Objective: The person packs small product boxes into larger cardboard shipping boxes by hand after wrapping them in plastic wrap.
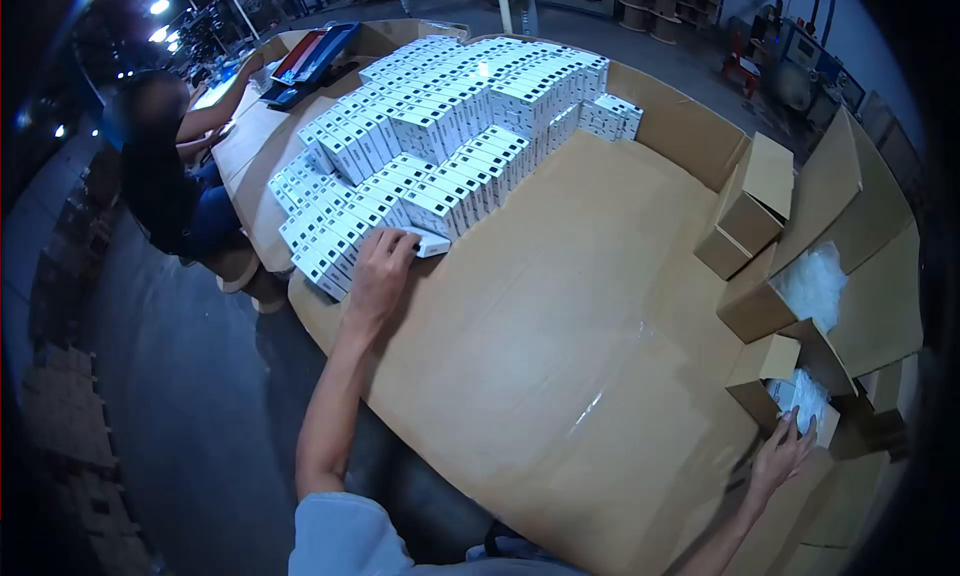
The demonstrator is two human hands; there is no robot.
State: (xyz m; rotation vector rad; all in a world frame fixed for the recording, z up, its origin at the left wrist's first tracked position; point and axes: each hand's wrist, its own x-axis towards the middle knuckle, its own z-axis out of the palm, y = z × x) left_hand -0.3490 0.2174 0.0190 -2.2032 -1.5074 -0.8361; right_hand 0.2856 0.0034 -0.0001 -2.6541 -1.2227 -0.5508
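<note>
My left hand (380, 271) is at the near edge of the stacked white boxes, fingers closed on one small white box (432, 245) that lies tilted beside the stack. The rows of small white boxes (440, 126) carry dark square marks and stand packed together in steps. On the far right, my right hand (782, 458) reaches to a small open carton (752, 384). Its fingers are stretched out and touch the crumpled clear plastic bags (808, 401) inside. The fingertips partly overlap the plastic.
The work surface is brown cardboard (540, 316) with raised sides. A larger open carton (755, 306) holds more clear plastic, with a tall carton (750, 206) behind it. At the left, another person (160, 166) works near a blue-and-red tray (310, 61). Machinery stands at the back right.
</note>
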